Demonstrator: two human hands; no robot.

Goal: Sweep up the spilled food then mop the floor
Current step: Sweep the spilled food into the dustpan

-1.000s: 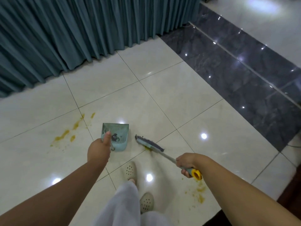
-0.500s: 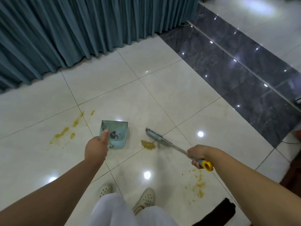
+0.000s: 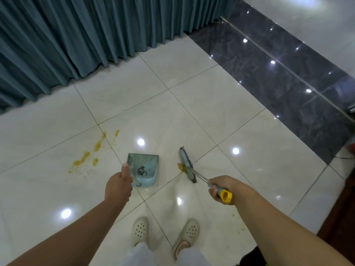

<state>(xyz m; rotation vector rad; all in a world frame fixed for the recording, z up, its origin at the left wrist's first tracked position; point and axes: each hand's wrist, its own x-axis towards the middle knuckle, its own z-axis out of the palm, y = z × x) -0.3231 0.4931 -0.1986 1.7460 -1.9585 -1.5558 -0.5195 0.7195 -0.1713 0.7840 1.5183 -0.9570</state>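
A light blue dustpan [image 3: 144,169] sits on the cream tiled floor with a dark bit of dirt inside. My left hand [image 3: 119,186] grips its handle, thumb up along the pan's left side. My right hand [image 3: 221,189] holds the broom handle, whose yellow end [image 3: 226,196] sticks out behind my fist. The broom head [image 3: 187,165] rests on the floor to the right of the pan. A small heap of yellow food [image 3: 181,167] lies against the brush's left side. More yellow smears [image 3: 90,154] spread left of the pan.
A teal curtain [image 3: 86,35] hangs along the back and left. A dark marble strip [image 3: 288,73] crosses the floor at the right. My two pale clogs [image 3: 165,230] stand below the pan. Small yellow specks [image 3: 233,215] lie by my right forearm.
The broom head turned to point away from me and now sits against the food heap. The view shifted, and the smears near my right arm are now mostly hidden. The dustpan stayed put.
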